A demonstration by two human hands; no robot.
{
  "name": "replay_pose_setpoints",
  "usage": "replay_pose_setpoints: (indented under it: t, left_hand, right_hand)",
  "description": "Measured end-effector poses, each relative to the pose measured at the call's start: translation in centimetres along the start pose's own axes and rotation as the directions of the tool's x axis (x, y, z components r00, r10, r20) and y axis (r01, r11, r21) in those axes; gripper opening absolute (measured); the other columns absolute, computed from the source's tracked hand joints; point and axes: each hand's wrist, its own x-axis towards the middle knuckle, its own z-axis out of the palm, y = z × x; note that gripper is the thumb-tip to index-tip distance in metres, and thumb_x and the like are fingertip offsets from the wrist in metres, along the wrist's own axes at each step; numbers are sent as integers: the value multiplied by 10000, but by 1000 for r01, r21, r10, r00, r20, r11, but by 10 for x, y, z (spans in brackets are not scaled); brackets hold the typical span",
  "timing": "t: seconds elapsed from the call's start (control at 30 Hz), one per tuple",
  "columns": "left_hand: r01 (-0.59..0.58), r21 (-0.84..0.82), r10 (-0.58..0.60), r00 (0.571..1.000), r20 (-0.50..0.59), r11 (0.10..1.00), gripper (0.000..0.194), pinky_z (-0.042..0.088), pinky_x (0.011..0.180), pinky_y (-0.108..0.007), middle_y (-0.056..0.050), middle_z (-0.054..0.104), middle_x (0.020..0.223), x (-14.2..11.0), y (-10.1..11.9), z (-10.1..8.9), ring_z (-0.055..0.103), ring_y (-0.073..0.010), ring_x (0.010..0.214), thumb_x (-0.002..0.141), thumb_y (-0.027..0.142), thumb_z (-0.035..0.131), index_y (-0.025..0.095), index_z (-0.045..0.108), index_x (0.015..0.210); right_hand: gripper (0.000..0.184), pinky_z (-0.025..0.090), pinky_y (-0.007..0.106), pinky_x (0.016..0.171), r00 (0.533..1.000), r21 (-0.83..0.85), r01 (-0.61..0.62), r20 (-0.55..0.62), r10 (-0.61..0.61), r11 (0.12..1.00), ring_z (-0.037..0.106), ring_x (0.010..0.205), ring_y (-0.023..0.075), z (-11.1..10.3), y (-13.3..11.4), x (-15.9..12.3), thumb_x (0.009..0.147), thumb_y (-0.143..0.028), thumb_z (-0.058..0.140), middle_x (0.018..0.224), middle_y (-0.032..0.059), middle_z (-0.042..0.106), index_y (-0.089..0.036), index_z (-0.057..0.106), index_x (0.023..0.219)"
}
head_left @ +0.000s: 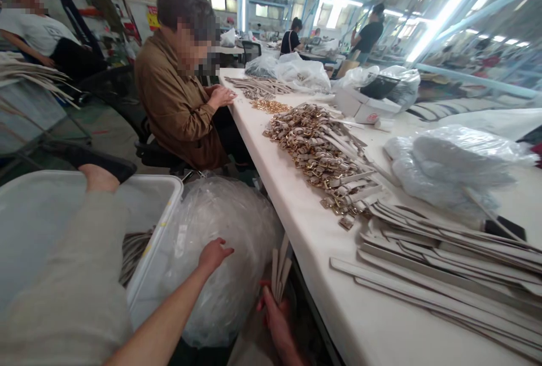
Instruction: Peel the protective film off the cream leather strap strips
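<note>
My left hand [214, 254] rests open on a big clear plastic bag [220, 225] that stands on the floor beside the table. My right hand [277, 321] is low, below the table edge, closed round a small bundle of pale flat straps [280, 269] that stick upward. More long pale straps [444, 264] lie stacked on the white table [305, 230] to the right. My leg in light trousers stretches over a white plastic bin [156, 196].
A pile of straps with gold buckles [322, 151] fills the table's middle, with plastic bags [449, 168] and a white box [366, 107] beyond. A person in a brown jacket [178, 100] sits at the table's left side. Other people work farther back.
</note>
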Motion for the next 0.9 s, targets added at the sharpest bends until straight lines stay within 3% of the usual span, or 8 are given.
replay_pose_setpoints:
  t: [0.1, 0.17, 0.33, 0.47, 0.63, 0.7, 0.83, 0.9]
  left_hand:
    - [-12, 47, 11, 1000, 29, 999, 216, 488, 902, -414, -47, 696, 898, 1, 0, 5, 655, -218, 908, 889, 356, 672, 144, 681, 928]
    - [-20, 52, 19, 999, 27, 998, 248, 496, 868, -398, -26, 674, 826, -1, -1, 1, 648, -204, 854, 920, 378, 634, 145, 667, 840]
    - [-42, -29, 41, 998, -51, 999, 219, 478, 823, -375, -4, 618, 709, -9, 0, -25, 622, -195, 788, 894, 301, 632, 157, 621, 730]
    - [-88, -225, 63, 991, -117, 970, 241, 478, 732, -337, -17, 598, 621, -28, 7, -47, 652, -232, 756, 813, 337, 595, 188, 553, 628]
    - [-204, -489, 103, 969, -225, 848, 414, 546, 762, -318, -89, 720, 940, -83, 23, -86, 714, -245, 921, 833, 582, 440, 191, 562, 890]
    - [-279, -559, 131, 948, -291, 781, 447, 551, 837, -324, -98, 729, 989, -114, 29, -109, 709, -241, 964, 827, 610, 492, 187, 578, 940]
    - [-431, -607, 211, 891, -401, 667, 361, 561, 867, -337, -71, 758, 902, -176, 30, -138, 715, -243, 887, 792, 515, 680, 192, 654, 950]
    - [-440, -584, 243, 890, -387, 683, 350, 575, 821, -330, -64, 767, 902, -203, 21, -136, 716, -249, 860, 797, 502, 696, 207, 686, 985]
  right_hand:
    - [517, 343, 312, 416, 999, -38, -9, -50, 7, 999, 428, 398, 164, 0, -7, -3, 720, -682, 678, 544, -2, 581, -222, 729, 952]
    - [471, 345, 314, 417, 999, -37, -6, -53, 4, 999, 434, 396, 170, 0, -8, -2, 719, -653, 690, 534, -3, 579, -235, 733, 932]
    - [450, 319, 297, 412, 1000, -24, 4, -30, -5, 1000, 433, 389, 158, 0, 0, 4, 734, -618, 682, 547, 5, 599, -221, 735, 940]
    - [513, 318, 283, 406, 1000, -48, -3, -31, 1, 999, 410, 384, 137, 2, 5, 8, 731, -649, 665, 547, -1, 606, -194, 723, 961]
    - [594, 314, 259, 404, 1000, -3, 8, -6, -8, 1000, 389, 380, 109, 0, 0, 9, 703, -714, 663, 532, -17, 583, -158, 702, 910]
    - [598, 309, 244, 403, 1000, 24, 3, 31, -4, 1000, 382, 387, 96, -2, -7, 6, 697, -728, 670, 537, -18, 579, -154, 696, 859]
    - [633, 304, 217, 387, 970, 87, -59, 240, 36, 995, 302, 375, 58, 6, -31, -20, 703, -740, 669, 516, -24, 562, -119, 695, 825]
    - [625, 293, 207, 369, 905, 136, -138, 420, 69, 981, 247, 348, 42, 17, -46, -41, 725, -721, 666, 484, -40, 550, -111, 696, 854]
